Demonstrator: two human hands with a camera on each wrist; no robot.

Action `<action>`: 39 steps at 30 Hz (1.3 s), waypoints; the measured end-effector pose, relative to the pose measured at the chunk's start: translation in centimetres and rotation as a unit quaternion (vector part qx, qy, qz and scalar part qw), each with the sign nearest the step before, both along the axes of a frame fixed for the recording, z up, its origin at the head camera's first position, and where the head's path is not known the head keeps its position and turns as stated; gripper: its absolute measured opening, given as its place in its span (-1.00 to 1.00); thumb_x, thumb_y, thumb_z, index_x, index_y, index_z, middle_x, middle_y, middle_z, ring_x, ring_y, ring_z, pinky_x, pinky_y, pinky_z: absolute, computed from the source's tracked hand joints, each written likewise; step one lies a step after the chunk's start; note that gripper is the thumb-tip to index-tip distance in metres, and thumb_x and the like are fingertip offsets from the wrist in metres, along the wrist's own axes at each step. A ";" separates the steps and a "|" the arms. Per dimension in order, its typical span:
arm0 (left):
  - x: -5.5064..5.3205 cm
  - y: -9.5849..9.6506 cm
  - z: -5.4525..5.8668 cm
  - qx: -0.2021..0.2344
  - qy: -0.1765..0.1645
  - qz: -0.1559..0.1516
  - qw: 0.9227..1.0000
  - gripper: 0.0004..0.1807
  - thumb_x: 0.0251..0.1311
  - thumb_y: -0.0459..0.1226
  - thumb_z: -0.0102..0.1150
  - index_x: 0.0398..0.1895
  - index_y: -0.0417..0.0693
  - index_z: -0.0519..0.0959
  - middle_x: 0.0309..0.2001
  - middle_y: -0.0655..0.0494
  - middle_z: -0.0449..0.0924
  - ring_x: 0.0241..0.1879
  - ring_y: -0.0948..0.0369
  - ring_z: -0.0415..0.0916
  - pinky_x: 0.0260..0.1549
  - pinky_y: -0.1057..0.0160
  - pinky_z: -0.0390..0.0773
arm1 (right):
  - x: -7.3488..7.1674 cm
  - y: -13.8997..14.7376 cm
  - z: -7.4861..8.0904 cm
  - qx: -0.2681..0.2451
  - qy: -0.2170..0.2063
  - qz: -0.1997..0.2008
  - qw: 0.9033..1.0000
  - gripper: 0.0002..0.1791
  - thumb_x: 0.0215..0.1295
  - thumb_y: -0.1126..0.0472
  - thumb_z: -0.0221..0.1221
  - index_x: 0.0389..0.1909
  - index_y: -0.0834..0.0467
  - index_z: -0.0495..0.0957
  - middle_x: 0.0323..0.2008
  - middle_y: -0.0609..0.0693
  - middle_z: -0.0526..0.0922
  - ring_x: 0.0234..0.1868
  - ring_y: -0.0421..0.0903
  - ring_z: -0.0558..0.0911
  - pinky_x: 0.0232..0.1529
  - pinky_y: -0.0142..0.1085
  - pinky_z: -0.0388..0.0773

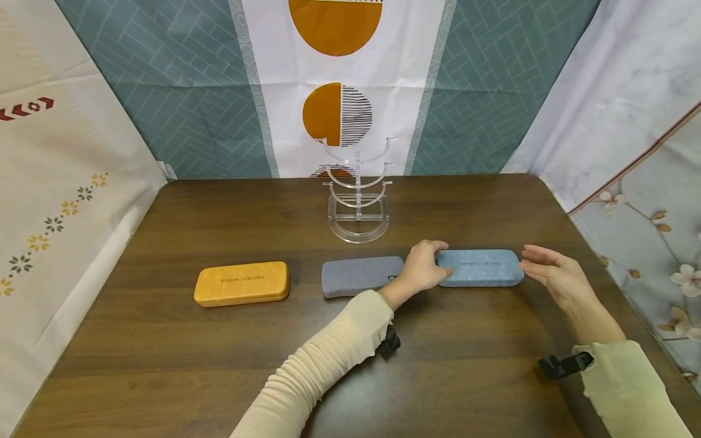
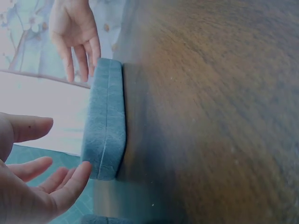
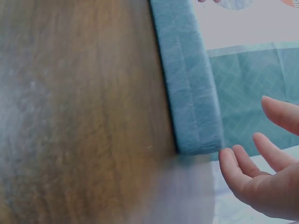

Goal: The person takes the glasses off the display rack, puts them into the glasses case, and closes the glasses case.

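Note:
A light blue glasses case with dark lettering lies closed on the table, between my two hands. At its left end is my left hand, thumb and fingers spread apart, a fingertip right at the corner in the left wrist view. My right hand is at the other end, its fingers loosely extended with the tips right at the edge. A grey glasses case lies just left of my left hand, partly hidden by it. Further left is a yellow glasses case with lettering on its lid.
A clear plastic tiered stand with curved arms stands behind the cases near the back of the brown wooden table. Patterned cloth hangs behind the table and along both sides. A black wrist strap shows at my right sleeve.

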State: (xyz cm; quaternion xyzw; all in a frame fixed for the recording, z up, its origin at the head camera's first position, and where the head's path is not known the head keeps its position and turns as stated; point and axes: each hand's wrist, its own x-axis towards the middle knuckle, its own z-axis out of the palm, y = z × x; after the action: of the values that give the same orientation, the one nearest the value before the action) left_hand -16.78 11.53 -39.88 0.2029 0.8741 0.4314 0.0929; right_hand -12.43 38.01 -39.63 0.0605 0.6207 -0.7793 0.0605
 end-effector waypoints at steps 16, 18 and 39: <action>0.7 -0.9 1.2 0.101 0.014 -0.018 0.995 -0.68 0.09 -0.36 0.19 -0.04 -0.19 0.51 -0.34 0.06 0.59 -0.44 0.32 0.50 -0.46 0.49 0.45 | 0.9 -3.1 2.5 -0.019 0.034 -0.019 0.999 -0.69 0.18 0.45 0.12 -0.10 0.08 0.44 -0.32 -0.05 0.60 -0.31 -0.17 0.63 -0.31 -0.37 0.57; 0.8 -1.1 1.4 0.118 0.017 -0.021 0.993 -0.73 0.11 -0.36 0.17 -0.08 -0.20 0.52 -0.38 0.06 0.59 -0.46 0.31 0.51 -0.46 0.48 0.46 | 1.0 -3.7 2.8 -0.004 0.036 -0.016 0.999 -0.71 0.18 0.42 0.13 -0.11 0.07 0.46 -0.33 -0.07 0.60 -0.32 -0.17 0.63 -0.32 -0.38 0.57; 1.7 -6.4 3.5 0.285 -0.049 -0.016 0.957 -0.78 0.14 -0.47 0.09 -0.14 -0.40 0.47 -0.41 -0.31 0.54 -0.62 0.34 0.44 -0.61 0.26 0.53 | 0.5 -8.8 3.6 -0.045 0.096 0.025 0.994 -0.73 0.24 0.48 0.04 -0.13 0.13 0.51 -0.34 -0.02 0.62 -0.34 -0.13 0.64 -0.30 -0.34 0.58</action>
State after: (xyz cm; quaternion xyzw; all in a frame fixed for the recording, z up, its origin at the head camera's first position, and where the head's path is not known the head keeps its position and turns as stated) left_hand -15.09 5.10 -36.34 0.2133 0.7057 0.6708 0.0805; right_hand -11.90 29.22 -36.07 -0.0330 0.5894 -0.8068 0.0231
